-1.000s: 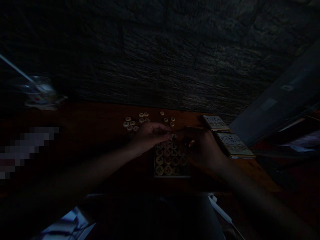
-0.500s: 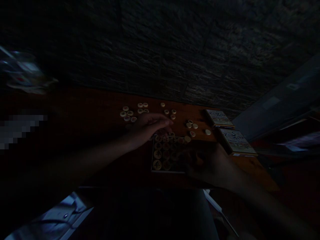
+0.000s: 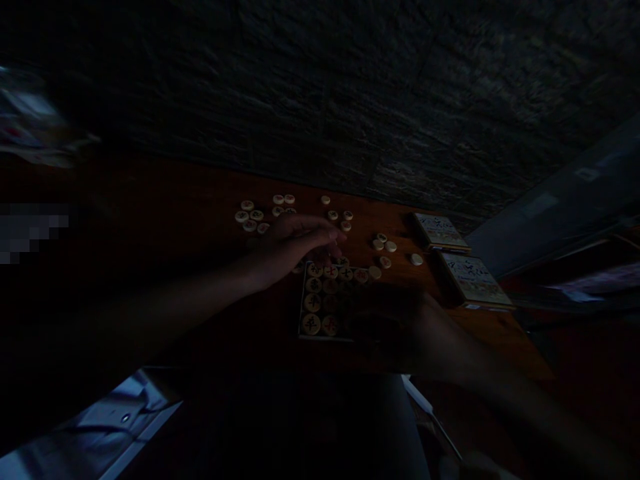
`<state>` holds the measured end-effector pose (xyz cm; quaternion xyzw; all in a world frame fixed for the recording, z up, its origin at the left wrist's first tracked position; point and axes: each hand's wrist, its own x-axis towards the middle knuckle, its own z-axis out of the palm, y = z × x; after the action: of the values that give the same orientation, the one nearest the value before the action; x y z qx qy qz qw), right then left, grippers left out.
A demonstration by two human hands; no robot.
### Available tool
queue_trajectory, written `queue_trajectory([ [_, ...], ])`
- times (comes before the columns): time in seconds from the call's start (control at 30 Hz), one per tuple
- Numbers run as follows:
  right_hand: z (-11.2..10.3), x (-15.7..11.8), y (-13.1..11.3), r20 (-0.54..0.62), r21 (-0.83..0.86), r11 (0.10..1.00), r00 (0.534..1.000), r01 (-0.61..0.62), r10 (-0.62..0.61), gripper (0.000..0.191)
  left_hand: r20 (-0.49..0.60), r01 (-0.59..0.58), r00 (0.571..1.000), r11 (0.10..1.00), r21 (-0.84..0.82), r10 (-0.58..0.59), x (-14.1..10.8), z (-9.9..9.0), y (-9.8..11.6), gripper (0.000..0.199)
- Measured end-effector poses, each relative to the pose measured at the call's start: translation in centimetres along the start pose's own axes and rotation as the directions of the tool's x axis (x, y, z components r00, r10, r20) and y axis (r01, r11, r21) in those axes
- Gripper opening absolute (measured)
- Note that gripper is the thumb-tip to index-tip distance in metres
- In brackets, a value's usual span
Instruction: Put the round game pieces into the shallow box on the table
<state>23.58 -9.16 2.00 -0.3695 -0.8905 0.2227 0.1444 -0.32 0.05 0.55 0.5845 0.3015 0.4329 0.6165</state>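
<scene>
A shallow box on the dark wooden table holds rows of round xiangqi pieces with red and dark characters. My left hand reaches over its far left edge. The thumb stretches out and the fingers bend down, apart, close to a piece at the top row; I see nothing held. Over the right half of the box is my right hand, in deep shadow, hiding the pieces below. Its fingers are too dark to make out. A blank-faced piece lies at the box's far right corner.
Loose pieces lie beyond the box, in a left cluster, a middle group and a right group. Two printed boxes stand at the table's right. A stone wall rises behind.
The view has shifted a little, so most things sit slightly higher. My right hand has moved slightly left over the box and lower pieces. My left hand stays almost in place.
</scene>
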Motion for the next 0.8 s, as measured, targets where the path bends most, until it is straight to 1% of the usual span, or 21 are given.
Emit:
queue_trajectory([
  [0.17,0.2,0.0,0.0,0.03,-0.026,1.0,1.0,-0.006,0.007,0.044,-0.01,-0.004,1.0,1.0,0.002,0.004,0.0,0.0,0.0,0.019],
  [0.3,0.0,-0.2,0.0,-0.05,-0.003,1.0,0.998,0.024,-0.024,0.043,-0.017,0.005,1.0,1.0,0.014,-0.005,0.1,0.0,0.1,0.021],
  [0.37,-0.2,-0.4,0.0,-0.071,0.007,0.999,0.996,0.051,-0.05,0.04,-0.019,-0.001,1.0,1.0,0.011,0.001,0.1,-0.1,0.1,0.022],
  [0.5,-0.2,-0.6,0.0,-0.04,-0.003,0.992,0.991,0.13,-0.13,0.03,-0.041,-0.01,0.999,1.0,0.007,0.01,0.2,-0.2,0.1,0.023],
  [0.57,-0.2,-0.7,-0.2,-0.052,-0.016,0.991,0.99,0.131,-0.132,0.03,-0.067,-0.019,0.998,1.0,0.012,0.019,0.3,-0.3,0.2,0.022],
  [0.63,-0.6,-0.7,-0.3,-0.111,-0.035,0.994,0.988,0.108,-0.111,0.029,-0.11,-0.042,0.993,0.999,0.034,0.046,0.4,-0.5,0.3,0.022],
  [0.7,-1.7,-0.5,-0.2,-0.213,-0.066,0.996,0.974,0.065,-0.078,0.026,-0.165,-0.062,0.984,0.995,0.073,0.073,0.6,-0.8,0.5,0.022],
  [0.73,-2.4,-0.3,0.2,-0.274,-0.078,0.996,0.96,0.031,-0.052,0.023,-0.198,-0.068,0.976,0.993,0.098,0.087,0.8,-1.0,0.7,0.021],
  [0.8,-4.4,0.8,1.3,-0.415,-0.084,0.995,0.91,-0.055,0.015,0.017,-0.263,-0.087,0.957,0.984,0.154,0.125,1.1,-1.6,0.8,0.019],
])
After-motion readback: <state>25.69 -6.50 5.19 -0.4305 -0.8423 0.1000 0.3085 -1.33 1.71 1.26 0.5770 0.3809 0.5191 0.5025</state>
